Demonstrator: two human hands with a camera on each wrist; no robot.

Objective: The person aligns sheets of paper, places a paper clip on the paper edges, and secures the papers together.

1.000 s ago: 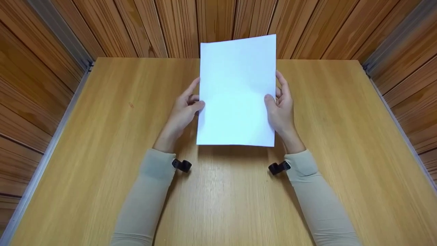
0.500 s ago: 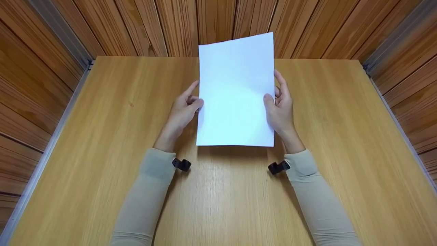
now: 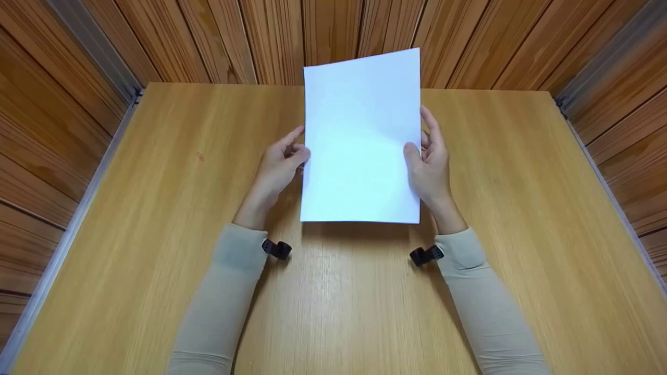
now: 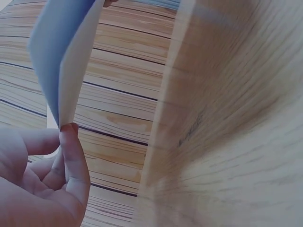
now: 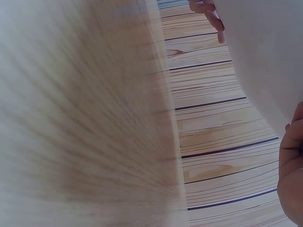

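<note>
A white sheet of paper [image 3: 359,140] is held up above the table between both hands, with its top edge slanting upward to the right. At its left edge my left hand [image 3: 273,166] pinches it between thumb and fingers. On the opposite edge, my right hand [image 3: 431,166] grips it, thumb on the front and fingers behind. In the left wrist view the paper [image 4: 71,61] shows a bluish face and a paler one meeting at the pinched edge; I cannot tell whether it is one sheet or several. The right wrist view shows the paper's underside [image 5: 265,52], curving slightly.
Beneath the paper lies a light wooden table [image 3: 333,302], with a small reddish mark [image 3: 200,156] on its left part. Wood-plank walls [image 3: 276,41] rise behind it and at both sides. A small black camera sits on each sleeve cuff.
The paper's upper right corner has risen slightly, so the top edge slants more. My left fingertips sit a little lower and cover less of the edge. My right hand keeps its grip.
</note>
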